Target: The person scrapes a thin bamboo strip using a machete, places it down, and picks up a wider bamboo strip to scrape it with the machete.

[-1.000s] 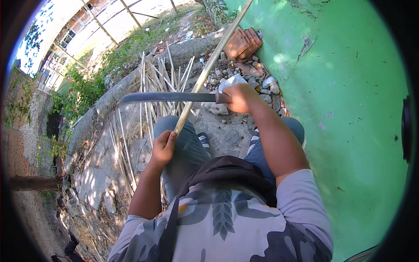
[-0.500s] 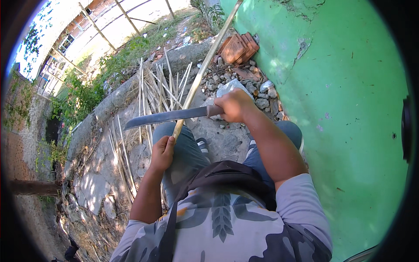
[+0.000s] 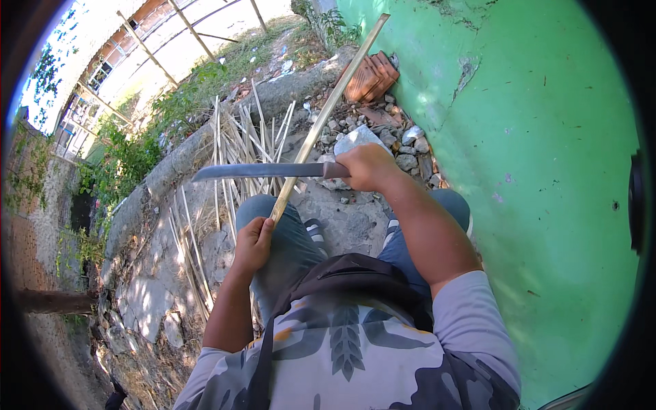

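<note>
My left hand [image 3: 253, 244] is closed round the lower end of a long pale bamboo strip [image 3: 326, 111], beside my left knee. From there the strip slants up and away to the right. My right hand [image 3: 369, 166] grips the brown handle of a machete [image 3: 263, 171]. Its dark blade points left and lies across the strip, a little above my left hand; whether the edge bites into it I cannot tell. Several thin split bamboo strips [image 3: 256, 133] are heaped on the ground beyond my left knee, and more slats [image 3: 191, 253] lie to the left of my leg.
A green wall [image 3: 519, 205] rises close on my right. Ahead lie grey rubble stones [image 3: 406, 162], a pale block [image 3: 360, 139] and stacked orange roof tiles [image 3: 371, 78]. A low concrete ledge [image 3: 171, 172] with green plants [image 3: 130, 157] runs along the left.
The strip's far end has come lower and swung slightly right. The machete's blade now lies more nearly level across it. Both hands keep their holds.
</note>
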`<state>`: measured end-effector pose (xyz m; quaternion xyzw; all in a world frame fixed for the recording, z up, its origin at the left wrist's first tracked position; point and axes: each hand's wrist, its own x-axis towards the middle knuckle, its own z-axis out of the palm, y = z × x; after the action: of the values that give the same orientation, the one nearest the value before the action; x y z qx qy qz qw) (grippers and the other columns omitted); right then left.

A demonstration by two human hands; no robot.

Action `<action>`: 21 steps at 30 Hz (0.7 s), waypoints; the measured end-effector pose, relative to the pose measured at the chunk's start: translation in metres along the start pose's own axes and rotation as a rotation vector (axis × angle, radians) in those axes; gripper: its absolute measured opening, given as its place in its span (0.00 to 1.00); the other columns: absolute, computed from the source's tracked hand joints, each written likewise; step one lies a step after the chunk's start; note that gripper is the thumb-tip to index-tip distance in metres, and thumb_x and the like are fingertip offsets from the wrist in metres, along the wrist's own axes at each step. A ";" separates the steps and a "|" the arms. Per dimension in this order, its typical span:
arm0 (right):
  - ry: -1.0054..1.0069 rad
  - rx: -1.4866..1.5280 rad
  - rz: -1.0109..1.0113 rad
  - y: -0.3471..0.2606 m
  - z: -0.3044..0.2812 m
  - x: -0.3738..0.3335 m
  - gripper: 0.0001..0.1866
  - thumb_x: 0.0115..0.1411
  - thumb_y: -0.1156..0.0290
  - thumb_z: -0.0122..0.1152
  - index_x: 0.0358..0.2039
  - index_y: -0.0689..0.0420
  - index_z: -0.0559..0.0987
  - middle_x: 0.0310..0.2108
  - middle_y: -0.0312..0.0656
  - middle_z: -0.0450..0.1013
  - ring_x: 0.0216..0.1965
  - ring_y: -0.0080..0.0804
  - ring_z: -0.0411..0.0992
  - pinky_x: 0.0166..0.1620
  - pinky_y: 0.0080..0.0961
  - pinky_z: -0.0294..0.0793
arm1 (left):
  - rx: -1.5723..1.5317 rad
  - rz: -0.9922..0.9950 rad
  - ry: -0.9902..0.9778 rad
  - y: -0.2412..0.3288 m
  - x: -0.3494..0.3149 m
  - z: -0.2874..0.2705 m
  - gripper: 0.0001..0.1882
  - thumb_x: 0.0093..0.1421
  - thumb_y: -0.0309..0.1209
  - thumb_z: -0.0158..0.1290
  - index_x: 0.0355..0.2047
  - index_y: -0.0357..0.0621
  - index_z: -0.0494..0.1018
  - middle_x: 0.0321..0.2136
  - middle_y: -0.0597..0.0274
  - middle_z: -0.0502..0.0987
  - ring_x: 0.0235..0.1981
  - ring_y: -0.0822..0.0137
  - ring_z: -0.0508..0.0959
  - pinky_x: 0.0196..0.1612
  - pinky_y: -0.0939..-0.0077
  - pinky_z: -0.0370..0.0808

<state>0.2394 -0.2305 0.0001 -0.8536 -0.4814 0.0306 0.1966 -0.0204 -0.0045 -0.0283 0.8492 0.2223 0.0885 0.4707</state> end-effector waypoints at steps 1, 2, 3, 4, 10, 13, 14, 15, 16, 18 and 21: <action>-0.036 -0.049 -0.123 -0.005 0.002 0.001 0.09 0.50 0.62 0.67 0.30 0.50 0.80 0.28 0.44 0.79 0.35 0.50 0.79 0.41 0.47 0.76 | 0.035 0.007 0.011 0.000 0.000 0.000 0.18 0.72 0.39 0.51 0.34 0.35 0.76 0.17 0.69 0.68 0.21 0.78 0.65 0.24 0.75 0.64; -0.018 -0.093 -0.182 -0.009 0.003 0.002 0.09 0.46 0.64 0.67 0.29 0.50 0.80 0.28 0.44 0.79 0.34 0.49 0.79 0.40 0.44 0.77 | 0.038 0.006 0.012 0.001 0.000 0.001 0.18 0.72 0.39 0.51 0.34 0.35 0.76 0.17 0.69 0.68 0.21 0.78 0.65 0.24 0.75 0.64; -0.016 -0.089 -0.184 -0.009 0.000 0.002 0.09 0.46 0.64 0.67 0.29 0.50 0.80 0.28 0.44 0.79 0.34 0.49 0.79 0.40 0.44 0.77 | 0.055 0.035 0.006 0.001 -0.001 0.001 0.18 0.72 0.39 0.51 0.33 0.35 0.76 0.17 0.68 0.68 0.21 0.77 0.65 0.24 0.75 0.64; -0.037 -0.068 -0.145 -0.007 -0.004 0.002 0.09 0.48 0.63 0.68 0.29 0.51 0.80 0.28 0.45 0.79 0.35 0.49 0.79 0.40 0.44 0.77 | 0.072 0.063 0.001 0.001 -0.002 0.000 0.18 0.72 0.39 0.51 0.32 0.35 0.75 0.16 0.67 0.67 0.21 0.77 0.65 0.24 0.74 0.64; 0.030 0.189 0.197 0.021 -0.003 0.003 0.12 0.56 0.59 0.66 0.37 0.51 0.83 0.34 0.47 0.81 0.39 0.51 0.79 0.44 0.44 0.76 | 0.033 0.053 0.004 0.001 0.000 0.001 0.17 0.73 0.38 0.48 0.32 0.39 0.75 0.19 0.73 0.68 0.21 0.80 0.66 0.24 0.79 0.64; 0.093 0.242 0.271 0.017 -0.006 -0.001 0.14 0.57 0.58 0.66 0.40 0.52 0.84 0.35 0.48 0.81 0.41 0.52 0.79 0.44 0.44 0.76 | -0.009 0.052 0.017 -0.003 0.002 0.002 0.17 0.72 0.38 0.51 0.32 0.36 0.76 0.17 0.73 0.67 0.21 0.79 0.63 0.24 0.76 0.63; 0.092 0.223 0.201 0.016 -0.005 -0.002 0.13 0.57 0.58 0.66 0.39 0.51 0.83 0.35 0.48 0.81 0.41 0.51 0.79 0.45 0.45 0.76 | -0.009 0.054 0.013 -0.003 0.002 0.002 0.17 0.72 0.38 0.51 0.32 0.36 0.76 0.17 0.73 0.67 0.21 0.79 0.63 0.24 0.76 0.63; 0.092 0.204 0.135 0.016 -0.004 -0.003 0.13 0.56 0.59 0.66 0.38 0.51 0.83 0.34 0.48 0.81 0.40 0.51 0.79 0.45 0.45 0.76 | -0.005 0.046 0.011 -0.003 0.002 0.002 0.17 0.72 0.38 0.51 0.33 0.36 0.76 0.17 0.72 0.67 0.21 0.79 0.63 0.24 0.76 0.63; 0.045 0.079 0.101 0.016 -0.002 0.000 0.09 0.53 0.60 0.68 0.31 0.50 0.81 0.30 0.44 0.80 0.36 0.49 0.79 0.42 0.44 0.76 | 0.000 0.038 0.010 -0.003 0.002 0.002 0.17 0.72 0.39 0.51 0.33 0.36 0.76 0.17 0.72 0.68 0.21 0.79 0.64 0.24 0.75 0.63; -0.008 0.017 0.006 0.007 0.002 0.001 0.09 0.52 0.60 0.68 0.30 0.49 0.81 0.29 0.43 0.80 0.36 0.48 0.79 0.41 0.44 0.77 | 0.036 0.043 0.013 -0.003 0.002 0.004 0.17 0.72 0.39 0.51 0.33 0.36 0.76 0.17 0.70 0.68 0.21 0.78 0.65 0.24 0.74 0.64; -0.099 -0.145 -0.149 -0.011 0.003 0.004 0.09 0.50 0.60 0.67 0.31 0.46 0.80 0.29 0.41 0.80 0.35 0.45 0.80 0.41 0.44 0.77 | 0.097 0.050 0.027 -0.001 -0.003 0.003 0.17 0.72 0.39 0.51 0.33 0.36 0.76 0.17 0.66 0.70 0.20 0.75 0.66 0.25 0.72 0.66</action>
<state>0.2321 -0.2208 0.0024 -0.8249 -0.5535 0.0231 0.1123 -0.0219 -0.0079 -0.0306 0.8752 0.2112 0.1008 0.4235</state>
